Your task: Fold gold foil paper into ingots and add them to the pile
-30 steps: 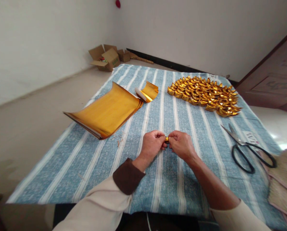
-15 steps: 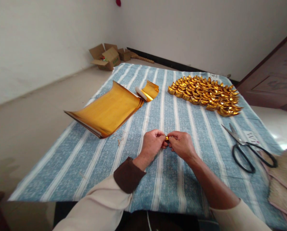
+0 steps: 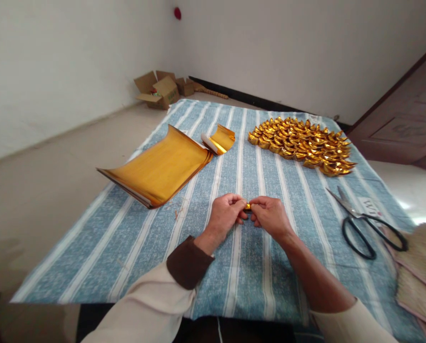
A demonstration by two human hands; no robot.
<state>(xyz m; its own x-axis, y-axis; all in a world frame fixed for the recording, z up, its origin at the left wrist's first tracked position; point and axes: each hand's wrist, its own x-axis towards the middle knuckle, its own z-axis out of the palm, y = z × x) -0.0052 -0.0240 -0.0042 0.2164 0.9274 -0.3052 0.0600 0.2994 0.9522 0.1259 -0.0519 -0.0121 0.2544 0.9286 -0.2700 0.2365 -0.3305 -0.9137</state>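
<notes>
A small piece of shiny gold foil paper (image 3: 248, 206) sits between my two hands, mostly hidden by the fingers. My left hand (image 3: 227, 214) pinches its left end, and my right hand (image 3: 271, 215) pinches the right end. Both are low over the striped cloth at the table's middle. Beyond them to the right stand many folded gold paper ingots (image 3: 300, 143) in tight rows. A stack of large gold paper sheets (image 3: 159, 166) lies to the left with its edges curling up. Behind it is a smaller curled stack of gold paper (image 3: 220, 139).
Black-handled scissors (image 3: 359, 216) lie partly open on the right, over a printed label (image 3: 370, 206) on the cloth. Beige fabric (image 3: 421, 271) lies at the right edge. The blue-and-white striped tablecloth (image 3: 144, 257) covers the table. Open cardboard boxes (image 3: 166, 90) stand on the floor behind.
The whole view has tilted slightly, so the scene sits a little lower. My hands keep their pinch on the gold foil paper, with slightly more of it showing between them.
</notes>
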